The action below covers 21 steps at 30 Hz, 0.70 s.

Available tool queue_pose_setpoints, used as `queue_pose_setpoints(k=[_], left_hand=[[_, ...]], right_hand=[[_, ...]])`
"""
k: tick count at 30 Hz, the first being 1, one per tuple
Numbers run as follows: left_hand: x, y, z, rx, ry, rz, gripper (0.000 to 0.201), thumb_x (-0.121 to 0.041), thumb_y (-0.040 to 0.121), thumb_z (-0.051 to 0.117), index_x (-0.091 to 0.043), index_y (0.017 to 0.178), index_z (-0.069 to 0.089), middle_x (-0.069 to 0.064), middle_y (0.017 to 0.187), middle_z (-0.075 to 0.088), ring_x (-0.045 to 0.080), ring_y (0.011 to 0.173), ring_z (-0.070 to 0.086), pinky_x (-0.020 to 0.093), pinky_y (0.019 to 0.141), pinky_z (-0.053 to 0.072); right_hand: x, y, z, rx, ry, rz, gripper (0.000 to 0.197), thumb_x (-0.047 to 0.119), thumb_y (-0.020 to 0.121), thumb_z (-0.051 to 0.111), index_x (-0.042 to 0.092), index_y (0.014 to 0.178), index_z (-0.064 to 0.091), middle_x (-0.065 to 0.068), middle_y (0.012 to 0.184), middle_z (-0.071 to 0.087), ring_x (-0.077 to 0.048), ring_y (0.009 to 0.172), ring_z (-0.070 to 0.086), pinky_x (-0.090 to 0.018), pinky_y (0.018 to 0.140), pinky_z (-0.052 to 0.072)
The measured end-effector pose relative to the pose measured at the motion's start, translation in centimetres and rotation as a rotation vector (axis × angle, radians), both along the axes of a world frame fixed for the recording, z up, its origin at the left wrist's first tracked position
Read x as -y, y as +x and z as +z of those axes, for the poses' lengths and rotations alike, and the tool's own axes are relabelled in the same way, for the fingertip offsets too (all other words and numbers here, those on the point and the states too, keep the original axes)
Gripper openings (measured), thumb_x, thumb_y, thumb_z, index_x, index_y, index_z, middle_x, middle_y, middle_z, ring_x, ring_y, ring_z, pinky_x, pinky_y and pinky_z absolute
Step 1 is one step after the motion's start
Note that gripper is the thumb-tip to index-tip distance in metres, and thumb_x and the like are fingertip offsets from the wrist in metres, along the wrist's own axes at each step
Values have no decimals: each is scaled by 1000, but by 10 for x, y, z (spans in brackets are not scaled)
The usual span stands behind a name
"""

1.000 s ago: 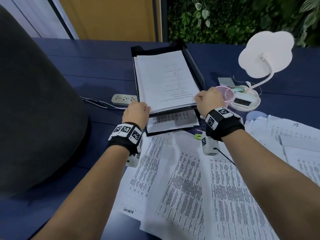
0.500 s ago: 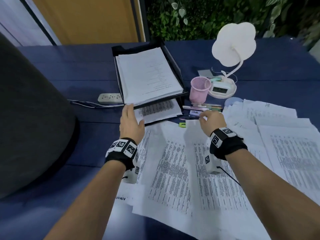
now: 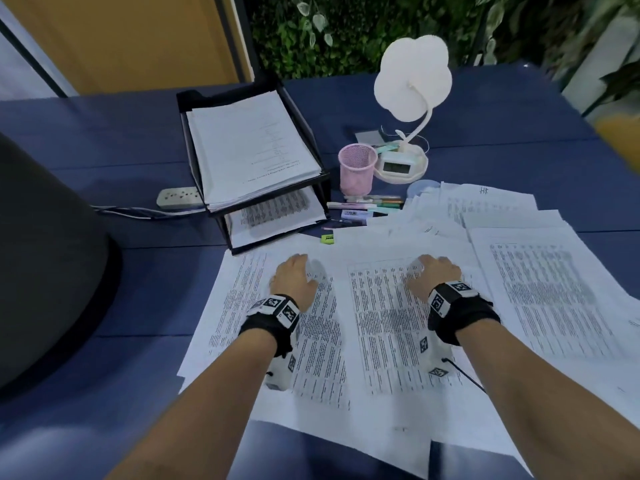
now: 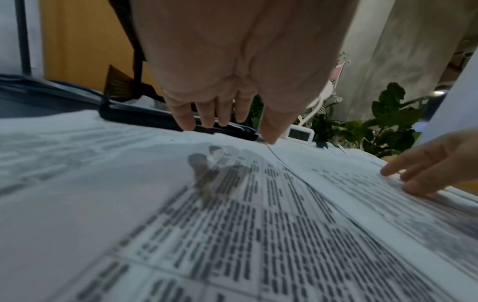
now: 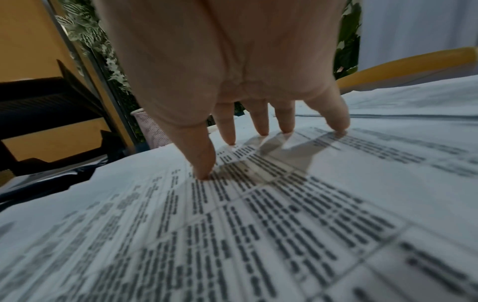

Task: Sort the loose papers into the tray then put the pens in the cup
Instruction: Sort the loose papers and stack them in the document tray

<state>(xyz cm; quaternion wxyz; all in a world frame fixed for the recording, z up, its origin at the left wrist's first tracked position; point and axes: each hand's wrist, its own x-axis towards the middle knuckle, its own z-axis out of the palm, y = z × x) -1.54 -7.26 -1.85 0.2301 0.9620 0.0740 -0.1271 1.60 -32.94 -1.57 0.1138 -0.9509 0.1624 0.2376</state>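
1. Overhead, head view: I have both hands down on the loose white printed sheets (image 3: 388,327) fanned across the dark blue table (image 3: 104,140). My left hand (image 3: 294,280) and right hand (image 3: 434,277) lie palm-down, well apart, neither gripping anything. The black two-tier paper tray (image 3: 313,168) stands beyond them, already stacked on both tiers. The pink mesh cup (image 3: 356,169) sits just right of the tray, with the pastel pens and markers (image 3: 367,204) lying on the table in front of it. A white cloud-shaped desk lamp (image 3: 414,81) stands behind the cup.

2. Left wrist view: the fingers (image 4: 207,114) hang straight and slightly spread, their tips at or just above the paper; I cannot tell whether they touch.

3. Right wrist view: the fingertips (image 5: 204,167) are spread wide and press onto the top sheet, thumb included, pinching nothing.

4. Step in hand, as I judge it: paper sorting, well short of done, with the pens untouched. The next move calls for drawing the two hands together to gather sheets, squaring the edges, then lifting the bundle into the tray.
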Motion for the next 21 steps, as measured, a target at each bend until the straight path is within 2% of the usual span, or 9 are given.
queue_pose_setpoints(k=[3,6,8,10,12,13,15,18,21], left_hand=[[18,1,-4,-89,33,-55,64,-31,93,52,-17,149,23,6,151,34,26,137,33,41,112,29],[29,5,-10,-165,-36,-134,77,-39,90,57,-19,151,14,7,152,32,27,137,33,43,112,28],[34,8,-12,-169,-188,-129,84,-39,88,62,-22,151,9,5,154,29,25,138,34,43,113,29],[40,9,-8,-134,-446,-32,88,-26,87,67,-24,151,7,6,151,33,25,134,38,40,110,33],[45,11,-4,-69,-678,126,91,-10,85,68,-24,151,7,9,136,44,26,122,49,41,103,41],[46,12,-2,-50,-718,187,92,-5,84,69,-24,151,8,7,125,48,26,112,55,42,99,45],[49,12,-2,-43,-692,247,89,-3,82,69,-24,149,15,6,108,55,26,98,61,39,88,50],[49,12,-4,-22,-648,216,59,-1,85,64,-18,136,41,7,101,66,24,88,63,29,76,50],[40,18,1,25,-676,145,40,2,87,59,-19,121,57,3,113,67,22,104,63,36,92,51]], right_hand=[[5,-8,7,-2,-2,67,52,44,84,57,25,130,42,-14,138,37,-35,127,38,-46,105,37],[12,-8,11,-22,39,104,51,41,88,55,23,133,40,-13,141,36,-34,129,38,-38,107,34],[14,-7,14,-11,80,121,45,37,88,56,21,128,43,-11,136,42,-31,122,45,-36,104,37],[17,-5,16,5,109,118,47,36,86,60,20,127,43,-10,134,46,-30,118,50,-35,101,40],[19,-4,18,4,129,108,55,36,86,62,19,133,40,-9,135,47,-30,117,52,-35,99,42],[20,-4,19,1,145,91,59,35,86,63,19,136,38,-10,135,47,-30,119,51,-35,99,41],[21,-4,20,21,191,33,68,34,85,65,18,142,32,-11,138,46,-32,123,47,-36,100,40],[24,-1,19,75,234,-80,78,32,83,67,14,146,24,-15,141,43,-35,126,45,-41,103,41],[29,3,22,107,334,-208,85,32,80,71,9,146,21,-17,141,43,-36,125,46,-45,102,42]])
